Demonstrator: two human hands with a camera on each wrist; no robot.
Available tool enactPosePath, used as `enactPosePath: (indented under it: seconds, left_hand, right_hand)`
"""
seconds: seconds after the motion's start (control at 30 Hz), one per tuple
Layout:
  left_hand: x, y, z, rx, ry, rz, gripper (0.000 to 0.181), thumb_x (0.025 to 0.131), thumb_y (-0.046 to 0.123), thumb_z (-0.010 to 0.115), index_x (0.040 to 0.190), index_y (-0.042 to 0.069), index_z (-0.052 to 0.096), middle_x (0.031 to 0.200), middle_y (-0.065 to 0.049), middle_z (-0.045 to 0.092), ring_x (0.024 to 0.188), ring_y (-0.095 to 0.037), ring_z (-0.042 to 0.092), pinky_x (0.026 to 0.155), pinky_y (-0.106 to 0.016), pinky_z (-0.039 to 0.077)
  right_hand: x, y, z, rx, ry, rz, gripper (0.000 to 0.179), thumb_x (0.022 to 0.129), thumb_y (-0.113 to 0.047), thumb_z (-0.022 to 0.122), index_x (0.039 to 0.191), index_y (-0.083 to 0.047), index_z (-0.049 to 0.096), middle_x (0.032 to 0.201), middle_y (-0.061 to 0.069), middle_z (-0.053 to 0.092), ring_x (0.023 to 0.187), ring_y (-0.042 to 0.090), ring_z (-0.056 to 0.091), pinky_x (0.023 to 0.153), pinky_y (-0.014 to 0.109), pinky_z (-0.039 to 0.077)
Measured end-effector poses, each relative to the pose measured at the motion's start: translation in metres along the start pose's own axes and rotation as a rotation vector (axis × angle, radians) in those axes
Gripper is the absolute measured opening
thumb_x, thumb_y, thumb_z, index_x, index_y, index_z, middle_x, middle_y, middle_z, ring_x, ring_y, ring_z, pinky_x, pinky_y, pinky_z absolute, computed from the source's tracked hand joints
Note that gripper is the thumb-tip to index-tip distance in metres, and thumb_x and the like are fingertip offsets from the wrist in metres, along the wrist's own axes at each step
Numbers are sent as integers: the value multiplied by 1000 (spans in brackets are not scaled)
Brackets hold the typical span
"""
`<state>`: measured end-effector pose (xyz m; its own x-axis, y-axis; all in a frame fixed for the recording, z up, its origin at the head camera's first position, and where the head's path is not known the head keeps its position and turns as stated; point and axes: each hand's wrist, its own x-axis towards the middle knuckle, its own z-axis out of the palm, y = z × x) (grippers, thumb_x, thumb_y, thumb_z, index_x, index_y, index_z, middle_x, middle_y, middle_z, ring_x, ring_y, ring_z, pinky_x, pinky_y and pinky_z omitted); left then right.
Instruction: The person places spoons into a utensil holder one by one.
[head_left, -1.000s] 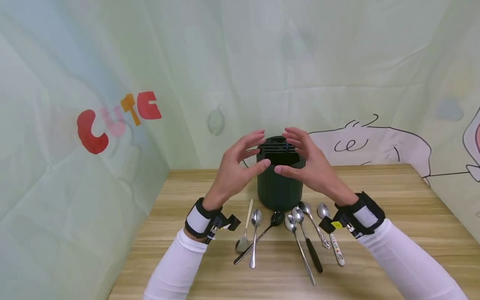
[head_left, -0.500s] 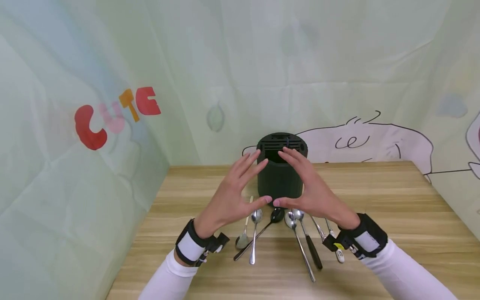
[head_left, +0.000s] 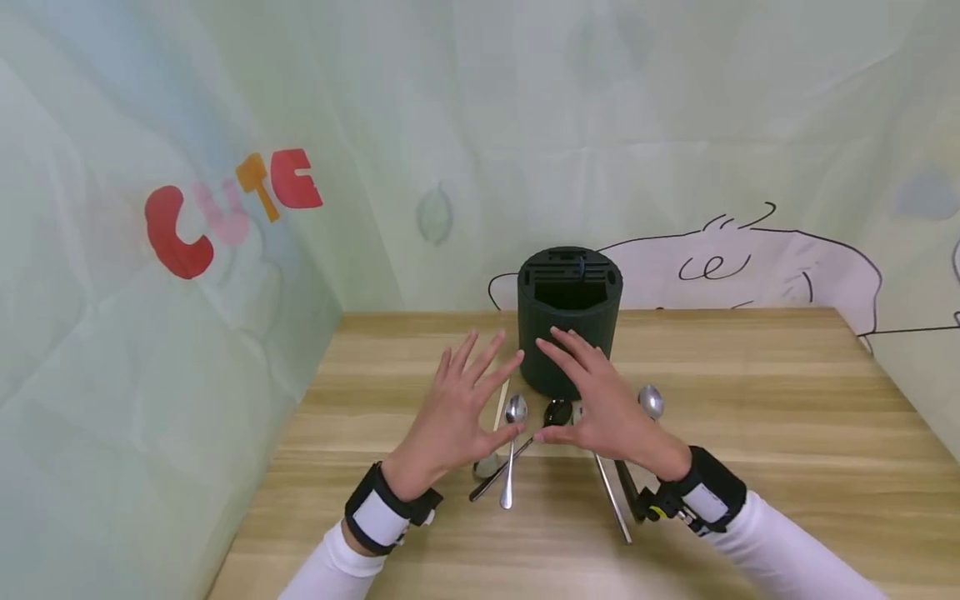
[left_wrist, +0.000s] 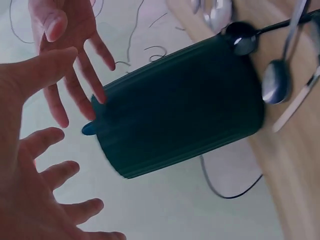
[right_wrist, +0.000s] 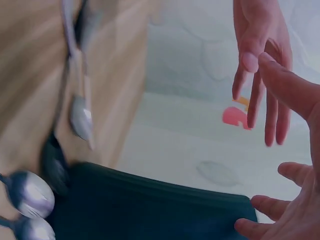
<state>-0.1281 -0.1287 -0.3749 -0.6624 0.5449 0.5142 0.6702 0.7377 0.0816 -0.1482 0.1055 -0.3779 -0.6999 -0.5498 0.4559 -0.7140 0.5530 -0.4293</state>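
Both hands are raised over the table with spread fingers, nothing held. The left hand (head_left: 453,412) is left of a dark green, drum-shaped utensil holder (head_left: 570,317) with slots and an opening on top. The right hand (head_left: 607,412) overlaps the holder's front in the head view. Below the hands lie several spoons: a silver one (head_left: 516,408) crosses a black spoon (head_left: 557,412), and a spoon with a pale handle (head_left: 502,402) lies beside them. Partly hidden by the right hand are a long silver handle (head_left: 613,500), a black handle (head_left: 628,483) and another silver spoon (head_left: 651,402).
The wooden table (head_left: 787,400) meets a pale printed cloth (head_left: 465,100) at its back and left. Coloured letters (head_left: 180,237) are on the cloth's left part, line drawings on its right. Each wrist wears a black strap (head_left: 393,508).
Both hands have come down from in front of the holder's top toward the spoons, fingers spreading wider. The holder's opening is now uncovered. The head view has tilted down slightly.
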Motion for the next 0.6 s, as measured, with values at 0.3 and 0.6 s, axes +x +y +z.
enactPosePath:
  seconds: [0.3, 0.6]
  left_hand:
    - [-27, 1, 39, -54, -156, -140, 86, 75, 54, 68, 144, 20, 29, 150, -8, 22, 134, -37, 13, 98, -65, 26]
    - [-43, 9, 59, -74, -222, -271, 88, 76, 55, 67, 143, 13, 29, 139, -13, 41, 123, -32, 38, 97, -49, 37]
  right_hand:
    - [-7, 8, 32, -70, -86, -18, 105, 61, -55, 79, 145, -27, 23, 150, 8, 20, 136, 25, 14, 105, 59, 16]
    - [-8, 18, 53, 6, -205, 10, 89, 64, -48, 80, 139, -26, 38, 145, 10, 32, 129, 24, 29, 101, 59, 27]
